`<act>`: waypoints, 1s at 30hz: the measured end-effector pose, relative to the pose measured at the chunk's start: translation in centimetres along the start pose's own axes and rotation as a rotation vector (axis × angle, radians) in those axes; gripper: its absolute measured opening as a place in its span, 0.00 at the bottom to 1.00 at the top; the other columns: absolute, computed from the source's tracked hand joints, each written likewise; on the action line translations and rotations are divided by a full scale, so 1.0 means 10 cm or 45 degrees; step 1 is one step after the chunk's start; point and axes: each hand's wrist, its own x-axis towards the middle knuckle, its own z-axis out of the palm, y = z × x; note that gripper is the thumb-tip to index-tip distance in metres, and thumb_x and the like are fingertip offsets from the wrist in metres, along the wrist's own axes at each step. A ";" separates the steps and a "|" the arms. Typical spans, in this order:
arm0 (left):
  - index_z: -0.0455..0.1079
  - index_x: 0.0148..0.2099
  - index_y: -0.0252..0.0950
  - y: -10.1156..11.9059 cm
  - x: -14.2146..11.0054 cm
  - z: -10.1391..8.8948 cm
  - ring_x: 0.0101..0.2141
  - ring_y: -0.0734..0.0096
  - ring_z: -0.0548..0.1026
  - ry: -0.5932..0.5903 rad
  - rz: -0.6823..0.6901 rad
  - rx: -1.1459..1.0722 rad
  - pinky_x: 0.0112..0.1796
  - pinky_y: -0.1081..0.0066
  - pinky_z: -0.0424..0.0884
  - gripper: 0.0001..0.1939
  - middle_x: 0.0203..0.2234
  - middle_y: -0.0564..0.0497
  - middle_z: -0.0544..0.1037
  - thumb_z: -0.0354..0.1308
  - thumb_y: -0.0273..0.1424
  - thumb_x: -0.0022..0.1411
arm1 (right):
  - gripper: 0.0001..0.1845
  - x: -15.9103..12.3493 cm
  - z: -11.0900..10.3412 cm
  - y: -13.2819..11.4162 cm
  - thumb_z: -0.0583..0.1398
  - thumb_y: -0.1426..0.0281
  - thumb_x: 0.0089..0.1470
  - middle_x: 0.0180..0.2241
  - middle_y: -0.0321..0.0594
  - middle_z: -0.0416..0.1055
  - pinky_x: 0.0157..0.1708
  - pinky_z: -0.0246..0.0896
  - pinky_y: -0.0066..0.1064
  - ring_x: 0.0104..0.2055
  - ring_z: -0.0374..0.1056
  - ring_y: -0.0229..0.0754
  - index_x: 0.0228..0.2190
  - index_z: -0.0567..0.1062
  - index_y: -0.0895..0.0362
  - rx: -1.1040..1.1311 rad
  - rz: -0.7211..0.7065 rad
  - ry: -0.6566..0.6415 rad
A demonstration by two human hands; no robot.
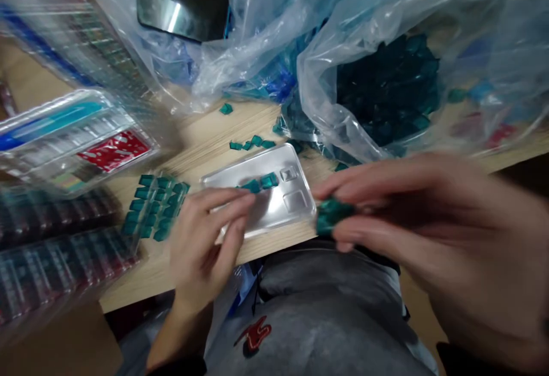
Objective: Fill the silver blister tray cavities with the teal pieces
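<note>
A shallow clear plastic tray point(266, 216) with moulded compartments lies on the wooden table, tilted to the edge. In its upper row sit a teal translucent piece point(269, 180) and another teal piece point(252, 186), partly covered by fingers. My left hand point(208, 236) reaches over the tray's left part, fingers stretched out and fingertips beside the teal pieces; its thumb is apart from them. To the right of the tray, my right hand point(412, 227) pinches a small cluster of teal pieces point(332, 215) between thumb and fingers. Motion blurs this hand, so the exact count is unclear.
A filled tray of teal pieces point(156, 204) lies at the left, beside stacked packed trays point(60, 267) and clear cases point(81, 142). Loose teal pieces point(256, 140) lie behind the tray. An open plastic bag point(317, 96) holds many dark teal pieces. A phone point(182, 2) rests on bags.
</note>
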 end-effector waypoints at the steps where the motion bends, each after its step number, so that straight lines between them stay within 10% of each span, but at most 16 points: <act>1: 0.71 0.53 0.46 0.05 -0.01 -0.01 0.43 0.69 0.74 -0.045 -0.003 -0.052 0.45 0.66 0.70 0.17 0.41 0.53 0.77 0.56 0.23 0.65 | 0.08 0.00 0.08 0.05 0.67 0.73 0.51 0.35 0.30 0.78 0.29 0.72 0.22 0.32 0.74 0.32 0.34 0.77 0.51 0.129 0.036 -0.035; 12: 0.70 0.47 0.42 0.20 0.05 0.13 0.39 0.75 0.74 -0.125 -0.350 -0.620 0.40 0.74 0.72 0.08 0.37 0.54 0.75 0.59 0.30 0.65 | 0.16 0.04 0.31 0.24 0.64 0.77 0.53 0.32 0.32 0.72 0.33 0.66 0.24 0.32 0.68 0.32 0.45 0.77 0.54 0.315 0.172 -0.203; 21: 0.68 0.46 0.36 0.23 -0.10 0.13 0.40 0.75 0.72 -0.158 -0.113 -0.410 0.41 0.74 0.71 0.14 0.38 0.52 0.73 0.56 0.16 0.61 | 0.09 -0.06 0.30 0.34 0.66 0.79 0.50 0.29 0.31 0.67 0.28 0.59 0.20 0.28 0.61 0.29 0.33 0.74 0.55 0.475 0.371 -0.418; 30: 0.64 0.37 0.39 0.35 0.12 0.14 0.47 0.65 0.66 -0.156 -0.154 -0.009 0.48 0.60 0.61 0.04 0.44 0.50 0.68 0.54 0.24 0.63 | 0.14 0.00 0.41 0.41 0.67 0.80 0.47 0.32 0.33 0.67 0.36 0.63 0.25 0.35 0.65 0.32 0.27 0.68 0.55 0.605 0.044 -0.263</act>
